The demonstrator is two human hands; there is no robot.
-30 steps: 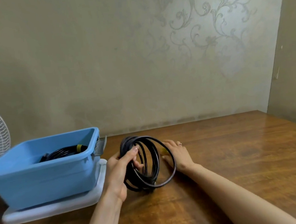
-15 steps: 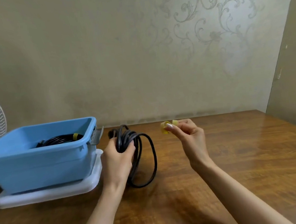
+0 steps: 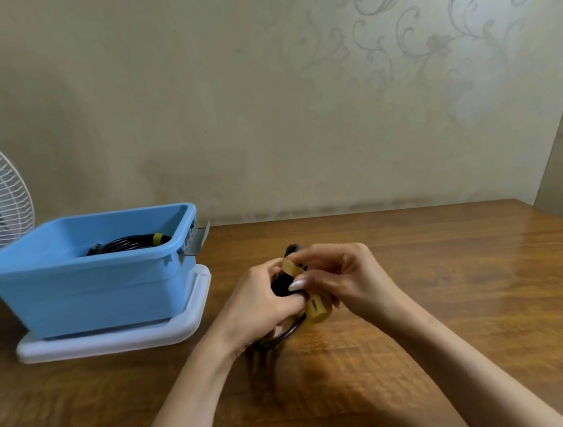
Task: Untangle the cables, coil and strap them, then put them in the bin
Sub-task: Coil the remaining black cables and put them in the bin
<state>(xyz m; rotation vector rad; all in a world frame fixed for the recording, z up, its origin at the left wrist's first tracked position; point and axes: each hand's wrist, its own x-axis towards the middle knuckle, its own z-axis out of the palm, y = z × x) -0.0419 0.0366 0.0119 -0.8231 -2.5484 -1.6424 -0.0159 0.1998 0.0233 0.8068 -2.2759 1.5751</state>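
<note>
Cable 1 (image 3: pixel 128 243) lies in bin (image 3: pixel 84 287) at left: black coil, yellow band, looks finished. Bin sits on white lid (image 3: pixel 194 321) near the hands, so the drop is short. Left hand (image 3: pixel 261 301): fingers curled round cable 2 (image 3: pixel 278 287), squeezing its loops into one bundle low over counter (image 3: pixel 453 300); can't tell if the bottom loop touches. Cable 2 is black and blurred. Strap (image 3: pixel 316 308), yellow, crosses the bundle with its tail hanging. Right hand (image 3: pixel 348 275): fingers pinch strap, likely to wrap it. Not fastened yet, I judge.
</note>
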